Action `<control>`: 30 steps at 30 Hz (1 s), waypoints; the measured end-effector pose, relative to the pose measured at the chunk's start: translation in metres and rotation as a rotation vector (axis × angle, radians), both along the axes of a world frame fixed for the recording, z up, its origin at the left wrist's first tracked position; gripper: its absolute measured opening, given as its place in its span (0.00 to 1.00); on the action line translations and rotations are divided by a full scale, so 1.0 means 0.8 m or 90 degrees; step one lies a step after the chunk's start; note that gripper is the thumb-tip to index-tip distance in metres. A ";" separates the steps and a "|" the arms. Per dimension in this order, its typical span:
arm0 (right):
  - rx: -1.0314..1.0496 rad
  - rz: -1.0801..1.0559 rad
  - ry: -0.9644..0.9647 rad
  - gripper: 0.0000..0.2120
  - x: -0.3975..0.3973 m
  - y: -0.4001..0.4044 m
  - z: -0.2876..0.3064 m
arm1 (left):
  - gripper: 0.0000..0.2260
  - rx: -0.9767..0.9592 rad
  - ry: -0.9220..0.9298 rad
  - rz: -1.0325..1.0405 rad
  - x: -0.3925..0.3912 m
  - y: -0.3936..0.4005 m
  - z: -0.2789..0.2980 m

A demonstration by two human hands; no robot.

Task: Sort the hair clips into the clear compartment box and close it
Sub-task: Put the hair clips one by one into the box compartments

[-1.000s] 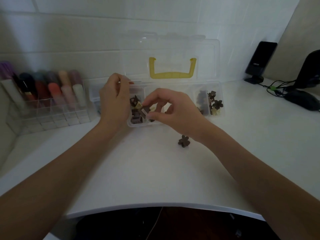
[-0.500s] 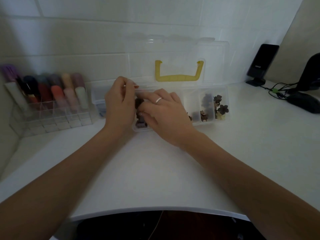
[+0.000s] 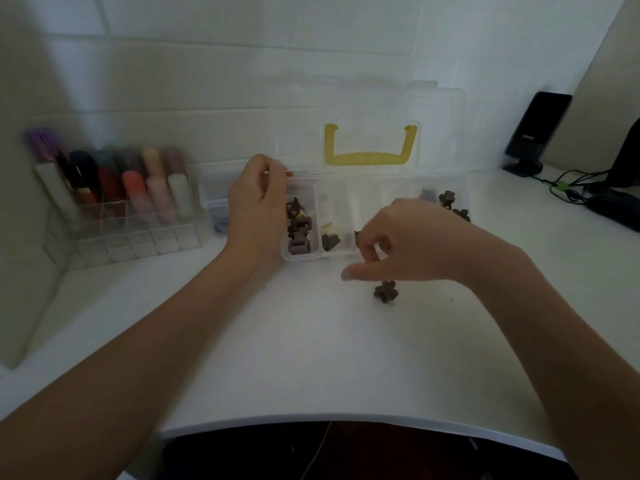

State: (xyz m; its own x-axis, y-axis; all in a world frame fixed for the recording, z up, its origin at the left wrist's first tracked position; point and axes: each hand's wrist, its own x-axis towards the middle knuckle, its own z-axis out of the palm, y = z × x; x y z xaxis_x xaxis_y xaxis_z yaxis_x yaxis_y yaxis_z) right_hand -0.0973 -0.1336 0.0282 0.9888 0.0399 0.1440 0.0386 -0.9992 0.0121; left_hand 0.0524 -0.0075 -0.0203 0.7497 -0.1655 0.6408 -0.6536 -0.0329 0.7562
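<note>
The clear compartment box (image 3: pixel 388 252) stands open against the wall, its lid with a yellow handle (image 3: pixel 367 157) upright. Brown square clips (image 3: pixel 299 235) fill a left compartment, a cream and a brown clip (image 3: pixel 329 237) lie in the one beside it, and dark flower clips (image 3: pixel 450 202) sit at the right end. My left hand (image 3: pixel 258 209) curls over the box's left part, fingertips on its back rim. My right hand (image 3: pixel 412 244) hovers in front of the box, thumb and fingers apart, just above a brown flower clip (image 3: pixel 386 293) lying on the white table.
A clear organiser (image 3: pixel 138 237) with coloured tubes stands at the left wall. A black speaker (image 3: pixel 533 133), green-tied cables (image 3: pixel 568 188) and a dark device (image 3: pixel 620 209) occupy the far right. The table's curved front edge (image 3: pixel 311 422) is close to me.
My right hand has drawn back from the left compartments, where it put down the clip it held, and now sits over the flower clip on the table. My left hand has stayed on the box.
</note>
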 end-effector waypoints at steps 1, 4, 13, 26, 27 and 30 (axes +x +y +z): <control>-0.022 -0.032 0.049 0.24 -0.002 -0.001 0.001 | 0.13 0.002 0.000 -0.001 0.001 0.000 0.000; 0.019 -0.105 0.148 0.23 -0.005 0.001 0.002 | 0.11 -0.002 -0.003 -0.002 0.002 -0.001 0.001; 0.069 -0.156 0.268 0.20 -0.014 0.008 0.003 | 0.10 -0.001 0.001 -0.002 0.001 -0.001 0.002; 0.112 -0.119 0.231 0.06 -0.009 0.006 0.004 | 0.09 -0.005 0.016 0.009 0.010 -0.005 -0.001; 0.148 -0.114 0.207 0.05 -0.009 0.002 0.007 | 0.10 -0.005 0.019 0.012 0.011 -0.005 -0.001; 0.232 -0.115 0.074 0.03 -0.006 -0.014 0.012 | 0.11 -0.011 0.030 0.024 0.015 -0.005 -0.001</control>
State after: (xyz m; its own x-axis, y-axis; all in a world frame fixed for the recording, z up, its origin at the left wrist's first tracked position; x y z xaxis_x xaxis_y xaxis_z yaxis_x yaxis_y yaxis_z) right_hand -0.1020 -0.1449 0.0381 0.9856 -0.1691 0.0041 -0.1579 -0.9283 -0.3368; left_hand 0.0644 -0.0114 -0.0210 0.7844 -0.1265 0.6072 -0.6159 -0.0433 0.7866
